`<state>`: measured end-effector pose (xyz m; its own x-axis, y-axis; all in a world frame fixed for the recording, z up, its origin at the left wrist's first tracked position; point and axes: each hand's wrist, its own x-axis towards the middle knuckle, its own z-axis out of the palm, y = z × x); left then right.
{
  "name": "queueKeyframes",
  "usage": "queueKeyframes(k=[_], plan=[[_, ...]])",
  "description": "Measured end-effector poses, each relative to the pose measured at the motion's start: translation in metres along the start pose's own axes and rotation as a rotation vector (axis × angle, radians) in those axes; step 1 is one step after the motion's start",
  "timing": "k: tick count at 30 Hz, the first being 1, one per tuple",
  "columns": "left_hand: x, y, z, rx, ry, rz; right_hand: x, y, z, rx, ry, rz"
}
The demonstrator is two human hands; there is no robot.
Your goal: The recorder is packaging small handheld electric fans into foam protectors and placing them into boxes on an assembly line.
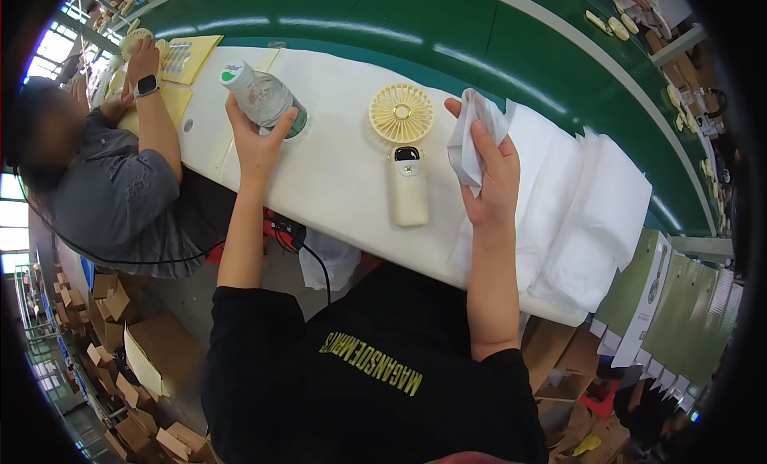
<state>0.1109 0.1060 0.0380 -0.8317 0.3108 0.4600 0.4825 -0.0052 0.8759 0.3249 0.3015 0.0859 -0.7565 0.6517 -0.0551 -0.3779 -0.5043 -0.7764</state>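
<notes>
My left hand (257,140) is wrapped round a clear plastic bottle (270,103) with a white and green cap. The bottle leans, its cap toward the far left and its base by the table. Pinched in my right hand (497,172) is a crumpled white cloth (473,140), held up over the table's right part. Between my hands a cream handheld fan (409,194) lies on the white table (331,172), its round yellow grille (402,112) pointing away from me. Neither hand touches the fan.
Stacks of thin white sheets or bags (575,200) cover the table's right end. Beyond the table runs a green conveyor (383,24). At left a co-worker in a grey shirt (120,196) handles a fan beside a yellow tray (188,56). Green cartons (679,304) stand at right.
</notes>
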Motion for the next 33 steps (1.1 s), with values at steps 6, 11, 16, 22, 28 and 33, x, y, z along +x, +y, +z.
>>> queueKeyframes(k=[6,11,16,22,28,33], plan=[[-0.04,0.008,0.013,0.393,0.176,0.782,-0.015,-0.002,-0.022,-0.073,0.034,-0.025],[-0.039,0.066,0.074,0.562,-0.942,0.972,-0.03,0.0,-0.031,-0.133,0.097,-0.06],[-0.019,0.074,0.117,0.419,-1.344,1.074,-0.035,-0.014,-0.032,-0.205,0.204,-0.244],[-0.022,0.133,0.127,-0.024,-1.31,0.03,-0.048,-0.048,-0.055,-0.457,0.269,-0.677],[-0.031,0.146,0.125,-0.254,-1.283,-0.544,-0.044,-0.064,-0.056,-1.267,-0.113,-0.992],[-0.048,0.12,0.129,-0.254,-1.118,-0.333,-0.038,-0.051,-0.05,-1.372,-0.198,-0.86]])
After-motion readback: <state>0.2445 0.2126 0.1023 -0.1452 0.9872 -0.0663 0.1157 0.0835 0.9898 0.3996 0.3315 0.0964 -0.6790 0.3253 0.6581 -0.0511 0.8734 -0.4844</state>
